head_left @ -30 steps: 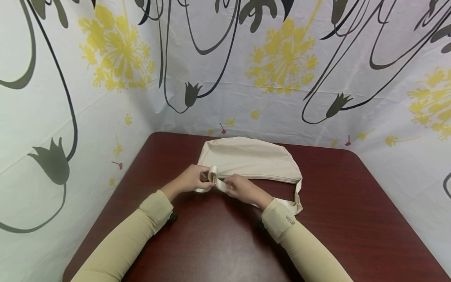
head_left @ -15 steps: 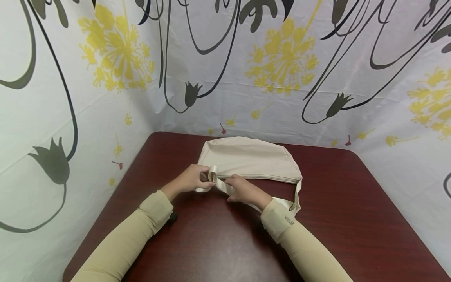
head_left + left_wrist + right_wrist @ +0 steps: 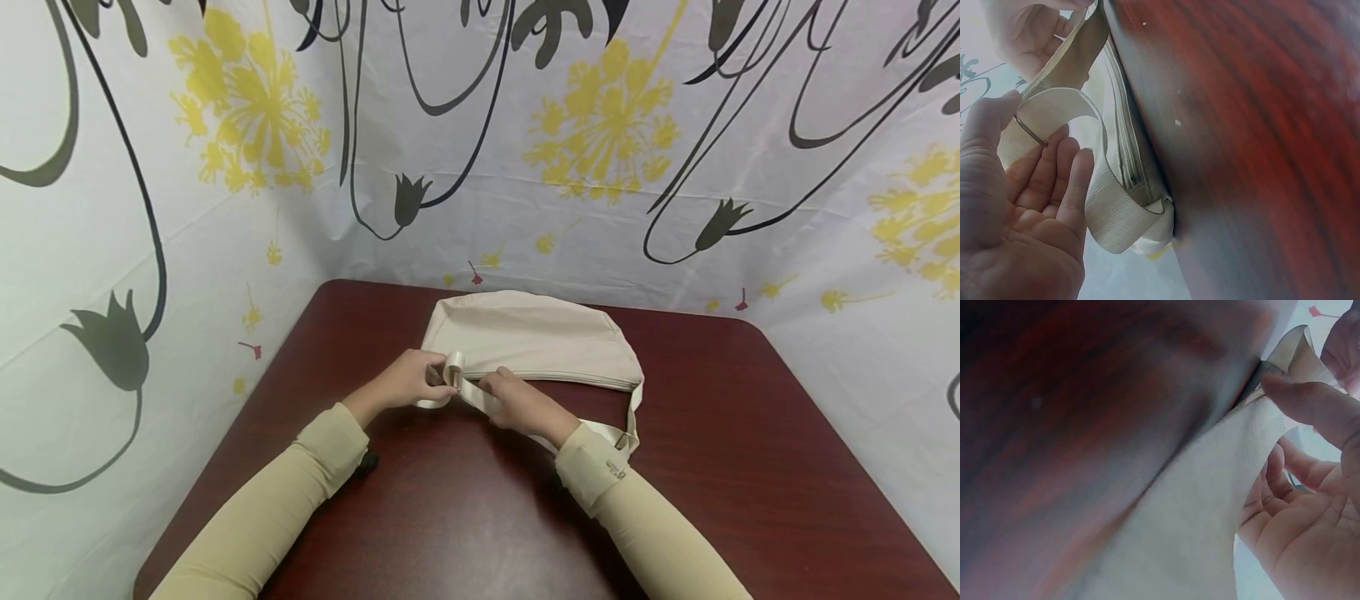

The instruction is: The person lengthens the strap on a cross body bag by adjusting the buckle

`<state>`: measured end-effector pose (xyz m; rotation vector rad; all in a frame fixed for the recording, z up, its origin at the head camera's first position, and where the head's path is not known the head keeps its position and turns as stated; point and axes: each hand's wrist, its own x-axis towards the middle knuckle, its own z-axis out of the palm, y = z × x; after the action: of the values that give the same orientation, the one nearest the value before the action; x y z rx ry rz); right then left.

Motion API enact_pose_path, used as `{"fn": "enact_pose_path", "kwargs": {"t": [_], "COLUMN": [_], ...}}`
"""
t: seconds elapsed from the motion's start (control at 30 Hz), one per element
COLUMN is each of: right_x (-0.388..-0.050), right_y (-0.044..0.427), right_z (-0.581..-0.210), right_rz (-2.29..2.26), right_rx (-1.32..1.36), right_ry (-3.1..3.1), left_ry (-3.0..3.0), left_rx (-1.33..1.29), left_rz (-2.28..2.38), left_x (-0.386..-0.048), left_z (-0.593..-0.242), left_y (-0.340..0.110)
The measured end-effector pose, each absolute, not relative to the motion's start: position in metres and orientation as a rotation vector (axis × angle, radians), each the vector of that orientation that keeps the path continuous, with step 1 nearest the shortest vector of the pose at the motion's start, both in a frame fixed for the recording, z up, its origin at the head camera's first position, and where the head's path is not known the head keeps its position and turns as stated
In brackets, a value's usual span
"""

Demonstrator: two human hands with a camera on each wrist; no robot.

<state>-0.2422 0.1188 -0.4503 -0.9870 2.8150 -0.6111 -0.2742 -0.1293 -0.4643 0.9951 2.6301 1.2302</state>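
Observation:
A cream shoulder bag (image 3: pixel 525 333) lies flat at the table's far side, its zipped edge facing me. My left hand (image 3: pixel 407 381) pinches the bag's strap at a thin metal slider (image 3: pixel 1030 130); the webbing loops up just above its fingers. In the left wrist view the strap (image 3: pixel 1119 215) curves down from there to the bag's end. Farther right along the same strap, my right hand (image 3: pixel 525 408) holds the webbing (image 3: pixel 1254 434) between thumb and fingers. Its forearm partly hides the strap's run to the bag's right corner.
Dark red wooden table (image 3: pixel 450 517) stretches around the bag and under both arms. A white sheet (image 3: pixel 480 225) printed with yellow and grey flowers hangs behind and beside the table. Another metal fitting (image 3: pixel 622 441) shows at the strap's right bend.
My right hand's fingers have shifted their hold on the strap slightly. At the bag's right corner the strap has drawn a little left and up. My left hand stays in place.

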Motion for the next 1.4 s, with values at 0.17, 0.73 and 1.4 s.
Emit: {"fn": "enact_pose_path", "kwargs": {"t": [0.17, 0.73, 1.4], "right_x": [-0.2431, -0.2416, -0.2411], "right_y": [0.1177, 0.1157, 0.1188], "right_z": [-0.4522, -0.4529, -0.4495], "right_rz": [-0.584, -0.575, -0.619], "right_rx": [-0.943, -0.931, -1.064], "right_ry": [2.831, 2.829, 2.902], "left_ry": [2.622, 2.624, 2.664], "left_rx": [1.002, 0.978, 1.019], "left_rz": [1.241, 1.229, 1.186], "left_x": [-0.2747, -0.2740, -0.2722], "left_z": [-0.4644, -0.4643, -0.4624], "left_y": [-0.1295, -0.1285, -0.1277]}}
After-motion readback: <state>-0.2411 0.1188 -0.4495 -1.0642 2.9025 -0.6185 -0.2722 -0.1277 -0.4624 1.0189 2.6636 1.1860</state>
